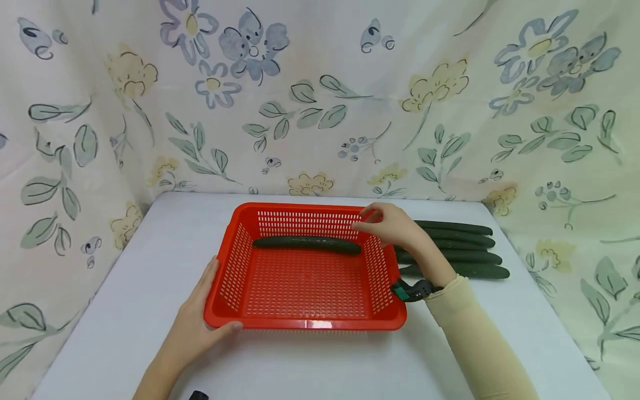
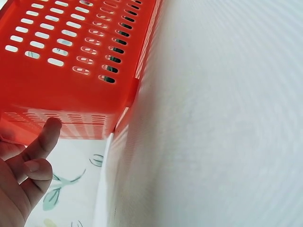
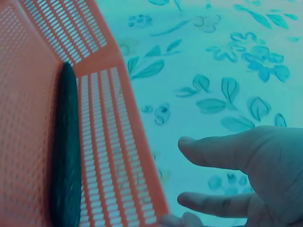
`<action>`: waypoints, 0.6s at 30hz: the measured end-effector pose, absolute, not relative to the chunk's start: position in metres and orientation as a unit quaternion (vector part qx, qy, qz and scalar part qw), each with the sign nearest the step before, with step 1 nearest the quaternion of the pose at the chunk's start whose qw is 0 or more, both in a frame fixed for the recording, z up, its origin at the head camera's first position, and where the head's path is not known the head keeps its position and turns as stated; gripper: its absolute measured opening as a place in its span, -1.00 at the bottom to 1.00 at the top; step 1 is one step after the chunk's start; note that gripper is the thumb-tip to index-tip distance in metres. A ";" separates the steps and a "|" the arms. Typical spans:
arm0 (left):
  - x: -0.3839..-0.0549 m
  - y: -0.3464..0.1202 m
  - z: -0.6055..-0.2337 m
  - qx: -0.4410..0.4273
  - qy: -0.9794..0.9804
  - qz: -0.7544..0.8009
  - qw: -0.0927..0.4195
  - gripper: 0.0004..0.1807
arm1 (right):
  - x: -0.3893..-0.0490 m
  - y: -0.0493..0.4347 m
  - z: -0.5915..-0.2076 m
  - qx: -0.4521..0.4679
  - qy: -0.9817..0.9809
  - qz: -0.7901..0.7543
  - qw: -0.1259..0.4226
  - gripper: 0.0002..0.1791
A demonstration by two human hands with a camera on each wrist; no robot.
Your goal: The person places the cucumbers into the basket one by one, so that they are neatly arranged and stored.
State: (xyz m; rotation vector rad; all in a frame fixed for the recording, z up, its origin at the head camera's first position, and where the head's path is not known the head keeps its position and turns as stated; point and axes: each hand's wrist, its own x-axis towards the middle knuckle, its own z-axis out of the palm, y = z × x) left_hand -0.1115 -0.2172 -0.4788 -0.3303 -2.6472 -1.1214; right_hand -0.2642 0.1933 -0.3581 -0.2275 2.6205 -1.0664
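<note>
Cucumber (image 1: 306,243): is lying inside the basket (image 1: 310,324), left of the right hand, along the far wall; could be rolling if the basket tips.
Right hand (image 1: 387,225): is hovering by the right rim, thumb and fingers parted, holding nothing; wristband (image 1: 412,290) could be snagging that rim.
Left hand (image 1: 197,314): is touching the near left corner, fingers fairly straight; light contact could be letting the basket slide.
Other cucumbers (image 1: 475,256): are lying right of the right hand; forearm could be knocking them.
</note>
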 end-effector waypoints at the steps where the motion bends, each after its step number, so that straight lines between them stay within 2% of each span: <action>1: -0.112 -0.217 -0.479 -0.113 -0.908 -0.384 0.125 0.49 | -0.262 0.199 -0.360 -0.077 0.910 -0.378 0.149 -0.35; 10: -0.112 -0.220 -0.479 -0.112 -0.908 -0.384 0.127 0.49 | -0.239 0.239 -0.371 -0.062 0.894 -0.433 0.097 -0.41; 18: -0.111 -0.219 -0.479 -0.118 -0.902 -0.393 0.132 0.46 | -0.223 0.281 -0.401 -0.052 0.904 -0.422 0.050 -0.45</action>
